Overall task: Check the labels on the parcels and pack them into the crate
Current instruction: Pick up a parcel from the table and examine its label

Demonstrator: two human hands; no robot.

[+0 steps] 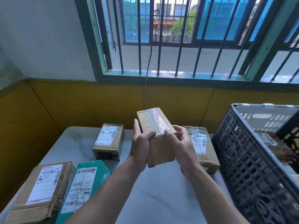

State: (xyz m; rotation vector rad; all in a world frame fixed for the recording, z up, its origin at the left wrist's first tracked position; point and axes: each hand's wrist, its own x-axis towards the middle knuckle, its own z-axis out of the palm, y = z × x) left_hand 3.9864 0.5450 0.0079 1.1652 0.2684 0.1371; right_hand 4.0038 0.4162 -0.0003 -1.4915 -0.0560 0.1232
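- Holding a small brown cardboard box (155, 125) at frame centre, lifted above the white marbled table (153, 191), taped face turned upward.
- Gripping the box's left side with the left hand (140, 143), thumb laid over the near top edge, fingers curled round behind.
- Clasping the right side with the right hand (181, 146), thumb pressed on the strip of clear tape running along the upturned face.
- Lying on the table just behind the right hand: a flat brown cardboard parcel (200, 143) with a white label facing up, close beside the crate; touching it or not, cannot tell.
- Standing along the right edge of the frame: a dark grey plastic lattice crate (242, 159), with a labelled brown parcel (268, 141) and a black-and-yellow box (289, 135) inside.
- Resting left of centre, near the table's far edge: a narrow brown cardboard carton (108, 141), white label on top.
- Sitting side by side in the lower left, touching: a large crumpled brown cardboard box (40, 191) and a teal cardboard box (84, 188), both with white labels upward.
- Filling the upper frame: a green-framed barred window (178, 38) above a yellow wall panel (97, 102).
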